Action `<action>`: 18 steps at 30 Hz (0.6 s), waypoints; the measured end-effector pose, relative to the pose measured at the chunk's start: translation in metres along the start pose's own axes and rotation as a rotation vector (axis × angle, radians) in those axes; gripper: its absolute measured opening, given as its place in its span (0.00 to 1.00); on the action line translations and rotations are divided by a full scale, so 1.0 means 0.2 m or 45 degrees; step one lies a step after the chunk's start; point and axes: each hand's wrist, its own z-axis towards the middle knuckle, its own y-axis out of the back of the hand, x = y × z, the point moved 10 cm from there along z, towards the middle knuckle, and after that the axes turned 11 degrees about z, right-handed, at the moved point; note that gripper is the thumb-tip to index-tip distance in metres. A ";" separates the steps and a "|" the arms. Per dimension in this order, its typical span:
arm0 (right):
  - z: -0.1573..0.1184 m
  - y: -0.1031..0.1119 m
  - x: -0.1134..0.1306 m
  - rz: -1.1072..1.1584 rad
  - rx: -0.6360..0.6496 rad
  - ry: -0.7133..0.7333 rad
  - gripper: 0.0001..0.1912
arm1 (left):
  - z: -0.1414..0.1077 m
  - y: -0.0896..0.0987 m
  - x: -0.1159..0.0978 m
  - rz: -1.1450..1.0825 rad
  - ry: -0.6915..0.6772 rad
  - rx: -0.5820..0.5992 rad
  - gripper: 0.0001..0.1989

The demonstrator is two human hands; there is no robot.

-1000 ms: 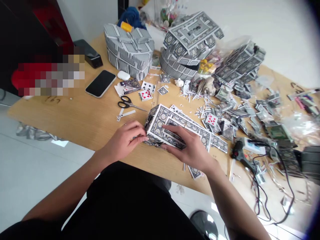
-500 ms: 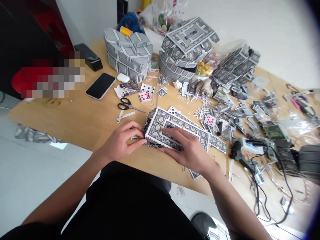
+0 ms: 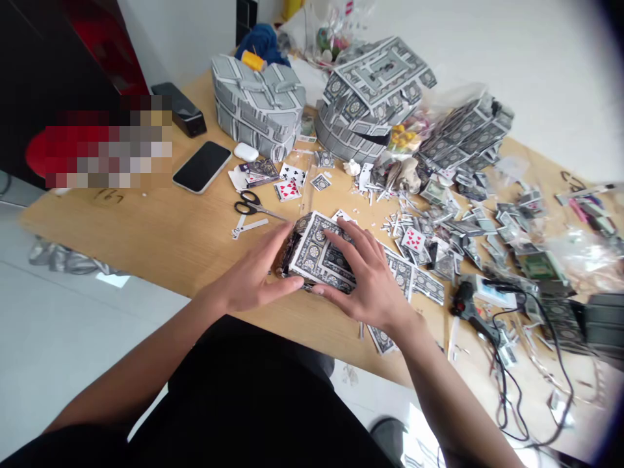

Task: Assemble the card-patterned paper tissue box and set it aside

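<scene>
A flat box-like piece made of patterned playing cards (image 3: 312,255) lies on the table in front of me, grey backs facing up. My left hand (image 3: 253,270) is at its left end, fingers stretched and thumb apart, the thumb tip by the near left corner. Over the top rests my right hand (image 3: 368,273) with fingers spread, fingertips toward the far side and thumb by the near edge. It covers part of the card pattern. Beyond the piece lie black-handled scissors (image 3: 248,203) and loose playing cards (image 3: 287,190).
Along the back stand a lidded card box (image 3: 258,107), a roofed card model (image 3: 380,78) and a stepped card stack (image 3: 465,136). Folded card pieces and scraps (image 3: 453,221) cover the right side. A glue gun (image 3: 470,309) with cable lies near right, a phone (image 3: 202,167) at left.
My left hand has opened from a pinch at the box's left corner and its fingers now stretch along that end. My right hand's fingers have spread toward the far edge. The view shifted slightly.
</scene>
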 end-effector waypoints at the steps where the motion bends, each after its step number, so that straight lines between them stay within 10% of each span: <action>1: 0.00 0.00 0.00 -0.003 0.006 -0.002 0.48 | 0.01 -0.02 0.00 -0.033 -0.001 0.011 0.52; 18: 0.01 0.00 0.01 0.041 0.014 0.003 0.46 | 0.02 -0.01 -0.07 -0.075 -0.004 -0.119 0.45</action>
